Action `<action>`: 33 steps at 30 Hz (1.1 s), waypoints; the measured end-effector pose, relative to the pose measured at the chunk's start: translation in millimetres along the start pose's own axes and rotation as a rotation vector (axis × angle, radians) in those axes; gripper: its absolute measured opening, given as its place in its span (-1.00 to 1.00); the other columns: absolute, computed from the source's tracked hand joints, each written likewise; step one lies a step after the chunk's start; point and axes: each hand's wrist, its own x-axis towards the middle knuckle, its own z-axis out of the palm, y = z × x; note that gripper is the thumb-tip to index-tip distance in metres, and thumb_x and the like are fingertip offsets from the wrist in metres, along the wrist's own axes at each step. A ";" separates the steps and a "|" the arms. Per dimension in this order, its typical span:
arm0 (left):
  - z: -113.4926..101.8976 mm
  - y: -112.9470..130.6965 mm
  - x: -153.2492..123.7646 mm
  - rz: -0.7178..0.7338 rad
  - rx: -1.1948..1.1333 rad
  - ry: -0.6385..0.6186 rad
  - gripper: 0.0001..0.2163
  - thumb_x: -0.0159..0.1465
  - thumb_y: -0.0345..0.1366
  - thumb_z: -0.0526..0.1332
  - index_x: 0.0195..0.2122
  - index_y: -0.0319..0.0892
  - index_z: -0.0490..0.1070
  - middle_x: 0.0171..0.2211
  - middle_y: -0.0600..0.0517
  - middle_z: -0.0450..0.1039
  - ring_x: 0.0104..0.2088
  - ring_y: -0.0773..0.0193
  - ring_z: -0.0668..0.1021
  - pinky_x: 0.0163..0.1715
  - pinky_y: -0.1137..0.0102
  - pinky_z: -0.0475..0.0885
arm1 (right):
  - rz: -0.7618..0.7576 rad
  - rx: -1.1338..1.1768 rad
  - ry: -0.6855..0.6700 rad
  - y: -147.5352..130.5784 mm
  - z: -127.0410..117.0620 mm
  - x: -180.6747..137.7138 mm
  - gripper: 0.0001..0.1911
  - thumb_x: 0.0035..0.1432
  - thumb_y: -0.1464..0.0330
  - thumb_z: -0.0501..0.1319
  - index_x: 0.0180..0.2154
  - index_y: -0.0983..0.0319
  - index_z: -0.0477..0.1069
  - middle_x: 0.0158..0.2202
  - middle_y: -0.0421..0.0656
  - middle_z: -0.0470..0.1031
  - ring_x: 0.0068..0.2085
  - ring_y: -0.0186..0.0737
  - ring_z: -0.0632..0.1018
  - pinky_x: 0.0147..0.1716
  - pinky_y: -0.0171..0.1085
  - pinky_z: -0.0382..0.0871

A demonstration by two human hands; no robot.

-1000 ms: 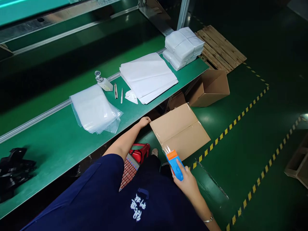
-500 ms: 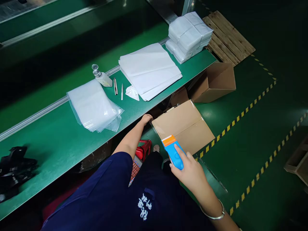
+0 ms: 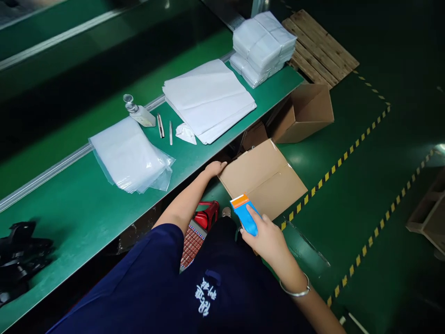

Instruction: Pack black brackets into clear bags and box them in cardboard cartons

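A closed cardboard box [image 3: 264,171] with a seam across its top is below the bench edge, in front of my body. My left hand [image 3: 215,169] is at the box's left corner, fingers bent over its edge and partly hidden. In my right hand [image 3: 267,235] is a blue tape dispenser [image 3: 246,218] with an orange front and a pale toothed edge. My index finger lies along its top. The dispenser is over the near side of the box; whether it touches the cardboard I cannot tell.
On the green bench [image 3: 69,185] are clear plastic bags [image 3: 121,153], a bottle [image 3: 142,115], a cutter knife [image 3: 160,125], tweezers [image 3: 170,133], white sheets [image 3: 212,102] and bundled bags [image 3: 262,44]. An open carton [image 3: 306,113], a pallet [image 3: 321,46] and a red stool [image 3: 208,214] stand around.
My left hand has shifted slightly along the box corner, its fingers now reaching further over the edge. My right hand with the tape dispenser has moved a little left. The whole view has shifted slightly.
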 end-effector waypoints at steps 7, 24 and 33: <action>15.3 14.7 -19.3 0.053 0.205 -0.081 -0.51 0.43 -0.01 -0.11 -0.11 -0.33 0.43 -0.05 -0.28 0.50 0.05 -0.02 0.50 0.03 0.19 0.35 | 0.111 0.020 -0.183 67.6 46.3 -87.1 -0.27 0.12 0.19 0.25 0.31 -0.06 0.14 -0.26 -0.15 0.36 -0.40 -0.22 0.48 -0.43 -0.33 0.30; 16.1 25.2 -27.8 0.042 0.353 -0.045 -0.48 0.44 -0.05 -0.22 -0.07 -0.35 0.39 -0.04 -0.33 0.49 0.01 -0.06 0.51 -0.06 0.17 0.37 | 0.203 0.049 -0.547 143.7 133.0 -16.5 -0.36 0.11 0.21 0.29 0.23 0.03 0.27 -0.05 -0.04 0.49 -0.03 0.03 0.53 -0.12 -0.14 0.38; 0.9 64.4 -56.7 0.076 0.371 0.120 -0.60 0.36 -0.17 -0.11 -0.17 -0.30 0.45 -0.22 -0.27 0.57 -0.09 -0.06 0.59 -0.09 0.12 0.45 | 0.286 0.237 -0.399 169.3 88.5 -8.4 -0.68 0.01 0.25 0.38 -0.14 0.13 0.51 -0.15 -0.14 0.59 -0.14 -0.08 0.60 -0.14 -0.17 0.46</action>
